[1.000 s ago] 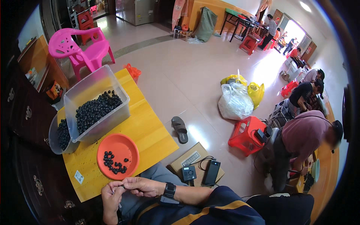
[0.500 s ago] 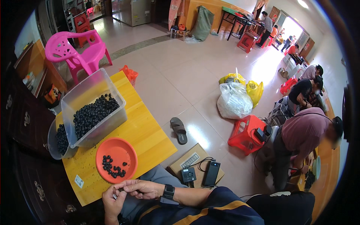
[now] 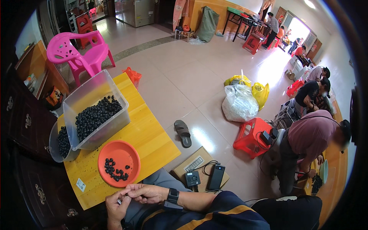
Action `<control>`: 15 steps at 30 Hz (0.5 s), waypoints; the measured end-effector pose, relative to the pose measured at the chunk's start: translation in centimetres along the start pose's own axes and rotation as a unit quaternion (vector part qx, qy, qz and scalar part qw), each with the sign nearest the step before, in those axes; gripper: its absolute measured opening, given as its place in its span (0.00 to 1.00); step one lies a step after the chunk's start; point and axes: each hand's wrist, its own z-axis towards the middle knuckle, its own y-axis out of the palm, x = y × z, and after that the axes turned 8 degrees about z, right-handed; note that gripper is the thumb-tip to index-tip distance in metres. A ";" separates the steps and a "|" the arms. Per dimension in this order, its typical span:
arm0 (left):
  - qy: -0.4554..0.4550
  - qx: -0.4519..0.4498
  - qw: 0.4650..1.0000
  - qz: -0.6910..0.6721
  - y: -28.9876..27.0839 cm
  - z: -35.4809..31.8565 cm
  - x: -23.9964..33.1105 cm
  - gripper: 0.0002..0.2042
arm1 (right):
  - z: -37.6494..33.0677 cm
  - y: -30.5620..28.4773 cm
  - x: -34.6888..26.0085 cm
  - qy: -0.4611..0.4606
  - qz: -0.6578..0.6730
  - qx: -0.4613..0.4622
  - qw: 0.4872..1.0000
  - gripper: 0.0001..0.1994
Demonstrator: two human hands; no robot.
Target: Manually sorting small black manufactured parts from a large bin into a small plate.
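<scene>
My left hand [image 3: 114,210] is closed, and a small silvery piece [image 3: 119,201] shows by its thumb; its kind is too small to tell. My right hand [image 3: 145,193] is pinched closed against the left fingertips, and whatever lies between them is hidden. Just beyond both hands, an orange-red plastic bowl [image 3: 134,153] holds several black, round, bead-like balls [image 3: 110,168]. Many more of these balls [image 3: 97,118] are heaped in a clear rectangular tub [image 3: 115,85] on the yellow wooden table [image 3: 155,147]. A round translucent container [image 3: 54,147] to the left of the tub also holds some.
Dark specks and a white label [image 3: 81,185] lie on the tabletop. A pink chair [image 3: 90,59] stands beyond it. Right of the table are a cardboard box [image 3: 199,157] with devices, a sandal [image 3: 183,133], a red stool [image 3: 251,136] and filled bags [image 3: 239,103]. A person [image 3: 312,132] bends at the right.
My left fingers have shifted slightly, and the silvery piece by the thumb now shows more plainly. The hands stay together near the bowl.
</scene>
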 end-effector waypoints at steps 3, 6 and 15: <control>-0.040 0.015 0.994 -0.103 0.3 -0.2 0.9 0.10 | 0.1 -0.3 0.1 -0.003 -0.013 0.011 1.000 0.08; -0.155 0.007 0.963 -0.221 0.0 -0.6 0.8 0.08 | 0.4 -1.7 0.9 -0.014 0.009 0.011 1.000 0.05; -0.139 0.067 0.983 -0.103 -0.9 -1.3 -0.3 0.09 | -0.1 -1.0 -0.2 -0.004 0.057 0.051 0.997 0.04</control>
